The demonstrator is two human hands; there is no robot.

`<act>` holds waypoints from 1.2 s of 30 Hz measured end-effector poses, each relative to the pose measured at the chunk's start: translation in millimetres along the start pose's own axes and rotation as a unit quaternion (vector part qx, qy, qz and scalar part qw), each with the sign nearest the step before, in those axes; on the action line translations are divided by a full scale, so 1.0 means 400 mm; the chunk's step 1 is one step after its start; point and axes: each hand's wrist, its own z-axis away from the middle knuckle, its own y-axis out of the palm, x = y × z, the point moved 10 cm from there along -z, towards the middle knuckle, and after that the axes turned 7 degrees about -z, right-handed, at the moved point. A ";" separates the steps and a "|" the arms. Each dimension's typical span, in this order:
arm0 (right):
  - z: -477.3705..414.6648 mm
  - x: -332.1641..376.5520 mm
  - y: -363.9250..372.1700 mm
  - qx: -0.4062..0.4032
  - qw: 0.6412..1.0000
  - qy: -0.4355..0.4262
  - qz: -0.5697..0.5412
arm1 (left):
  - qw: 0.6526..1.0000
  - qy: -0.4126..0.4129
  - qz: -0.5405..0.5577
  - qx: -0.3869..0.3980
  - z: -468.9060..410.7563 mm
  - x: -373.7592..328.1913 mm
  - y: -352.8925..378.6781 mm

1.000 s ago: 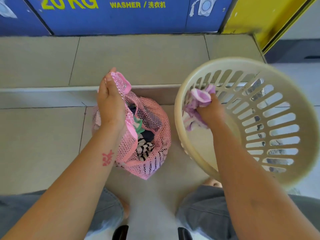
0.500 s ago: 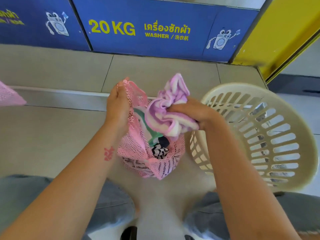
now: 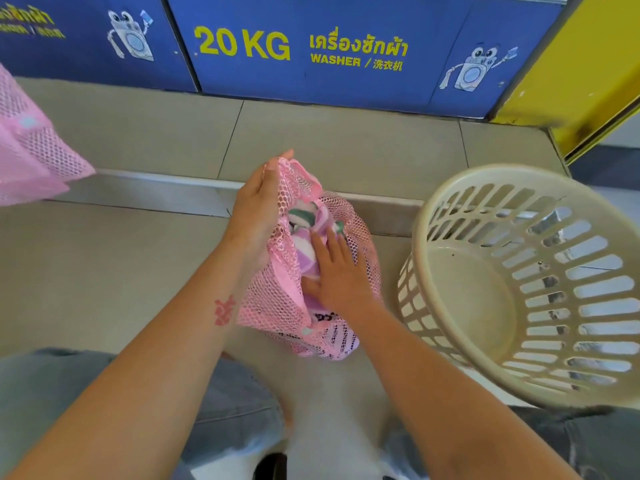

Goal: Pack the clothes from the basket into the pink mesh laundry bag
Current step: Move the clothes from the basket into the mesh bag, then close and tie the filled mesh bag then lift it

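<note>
The pink mesh laundry bag [image 3: 277,299] stands on the tiled floor between my knees, stuffed with clothes. My left hand [image 3: 258,206] grips the bag's upper rim and holds its mouth up. My right hand [image 3: 337,275] lies flat inside the mouth, fingers spread, pressing on a purple-and-white striped garment [image 3: 304,252]. A green-and-white piece [image 3: 300,215] shows beside it near the top. The cream plastic basket [image 3: 450,209] lies tilted to the right of the bag, and I see no clothes in it.
A second pink mesh bag [image 3: 31,157] lies at the left edge on the raised tiled step [image 3: 346,147]. Blue washer panels [image 3: 311,50] line the back, and a yellow panel [image 3: 588,64] stands at the upper right. My knees in grey jeans [image 3: 225,420] fill the bottom.
My right hand lifted the purple striped garment out of the basket, carried it left over the bag and now pushes it down inside. My left hand has kept hold of the bag's rim.
</note>
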 end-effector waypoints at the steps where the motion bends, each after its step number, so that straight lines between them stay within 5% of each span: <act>1: 0.000 0.009 -0.015 0.000 1.000 -0.023 -0.018 | 1.000 0.001 -0.001 -0.003 -0.003 0.002 -0.003; 5: 0.009 0.078 -0.012 0.052 0.991 -0.081 -0.098 | 1.000 0.013 -0.023 0.009 -0.001 0.000 0.004; 14: -0.066 0.115 0.034 0.185 0.975 -0.064 0.102 | 0.992 0.053 -0.028 0.114 0.021 -0.049 0.019; 22: -0.073 0.080 -0.008 -0.006 0.997 -0.074 -0.027 | 0.997 0.046 -0.023 0.056 0.005 -0.034 -0.039; 30: 0.008 0.007 -0.261 -0.300 0.949 0.004 -0.093 | 0.996 0.062 -0.030 0.058 0.047 -0.033 -0.028; 36: -0.118 0.024 -0.267 -0.169 0.985 0.024 -0.001 | 0.994 0.068 -0.038 0.072 0.061 -0.033 -0.033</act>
